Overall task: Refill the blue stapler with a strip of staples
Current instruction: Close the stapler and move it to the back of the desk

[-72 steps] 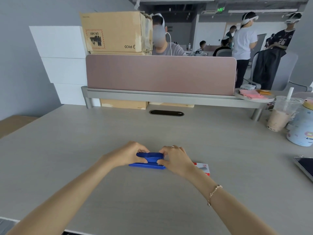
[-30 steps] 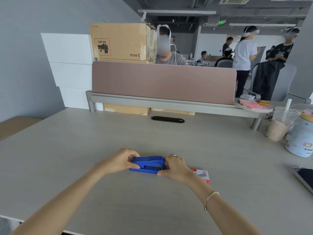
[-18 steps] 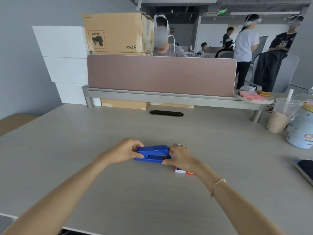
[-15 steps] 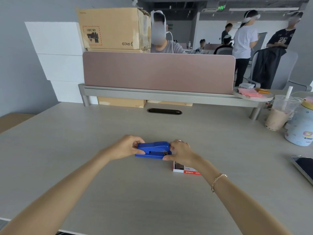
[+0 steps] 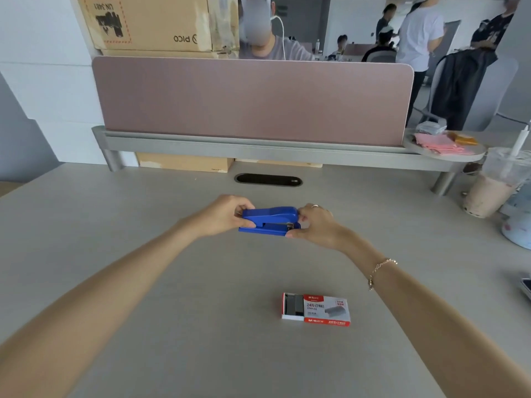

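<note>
The blue stapler [image 5: 268,221] is held above the middle of the desk, lying lengthwise between both hands. My left hand [image 5: 222,215] grips its rear end and my right hand [image 5: 313,226] pinches its front end by the metal nose. Its top is down on the base. A red and white staple box [image 5: 316,309] lies on the desk nearer to me, its tray slid partly out on the left, showing grey staple strips. No staple strip is in either hand.
A pink divider [image 5: 253,99] on a grey rail closes the desk's far side, with a cable slot [image 5: 268,179] in front of it. A milk tea cup [image 5: 492,185], a pale bottle [image 5: 518,222] and a phone edge [image 5: 527,287] sit at the right.
Both hands have carried the stapler away from me and off the staple box, which now lies uncovered on the desk. The camera has tilted down.
</note>
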`<state>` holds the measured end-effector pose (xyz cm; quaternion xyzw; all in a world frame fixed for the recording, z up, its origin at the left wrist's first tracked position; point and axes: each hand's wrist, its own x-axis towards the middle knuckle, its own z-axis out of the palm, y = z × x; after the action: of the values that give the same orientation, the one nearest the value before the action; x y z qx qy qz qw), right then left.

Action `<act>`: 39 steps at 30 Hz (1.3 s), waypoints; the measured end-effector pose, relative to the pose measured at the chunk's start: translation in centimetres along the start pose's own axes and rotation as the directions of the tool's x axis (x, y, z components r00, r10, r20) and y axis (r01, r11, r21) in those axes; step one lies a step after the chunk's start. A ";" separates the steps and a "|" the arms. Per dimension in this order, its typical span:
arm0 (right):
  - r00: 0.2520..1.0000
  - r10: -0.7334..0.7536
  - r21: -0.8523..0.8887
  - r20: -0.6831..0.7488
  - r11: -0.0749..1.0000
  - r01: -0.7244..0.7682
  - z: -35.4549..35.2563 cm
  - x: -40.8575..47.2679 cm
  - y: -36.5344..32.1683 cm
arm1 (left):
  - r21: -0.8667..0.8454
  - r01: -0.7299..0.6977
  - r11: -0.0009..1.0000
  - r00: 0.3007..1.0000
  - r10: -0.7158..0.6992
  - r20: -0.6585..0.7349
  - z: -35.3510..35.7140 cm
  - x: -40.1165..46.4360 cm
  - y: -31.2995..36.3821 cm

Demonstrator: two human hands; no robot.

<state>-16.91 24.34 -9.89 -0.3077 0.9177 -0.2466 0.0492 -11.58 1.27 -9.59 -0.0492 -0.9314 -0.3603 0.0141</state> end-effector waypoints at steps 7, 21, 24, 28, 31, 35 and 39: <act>0.999 0.054 0.025 -0.007 0.998 -0.054 -1.9 4.8 3.2 | 0.018 -0.026 0.999 0.999 0.026 0.031 -0.1 6.9 -0.5; 0.995 0.097 -0.024 -0.017 0.995 -0.097 -3.4 12.0 6.8 | 0.135 -0.010 0.991 1.000 0.009 0.005 0.2 16.3 -3.2; 0.994 0.107 -0.016 -0.008 0.994 -0.107 -3.3 12.8 7.5 | 0.134 -0.014 0.991 1.000 0.012 0.020 0.4 17.5 -3.6; 0.994 0.112 -0.009 0.003 0.994 -0.112 -3.3 13.7 8.5 | 0.137 -0.034 0.990 0.999 0.030 0.030 0.7 18.8 -3.9; 0.994 0.112 0.004 -0.005 0.994 -0.112 -3.2 14.5 9.3 | 0.122 -0.041 0.992 0.999 0.039 0.019 0.8 19.6 -4.0; 0.993 0.117 0.013 -0.009 0.993 -0.117 -3.0 15.4 10.2 | 0.127 -0.047 0.991 0.999 0.046 0.016 0.9 20.6 -3.9; 0.993 0.121 0.026 -0.001 0.992 -0.121 -2.5 15.8 10.7 | 0.130 -0.039 0.991 0.998 0.033 0.047 1.1 21.1 -4.4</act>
<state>-36.03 23.48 -11.95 -0.2507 0.9313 -0.2556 0.0669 -33.01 0.49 -12.06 -0.0728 -0.9520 -0.2972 0.0028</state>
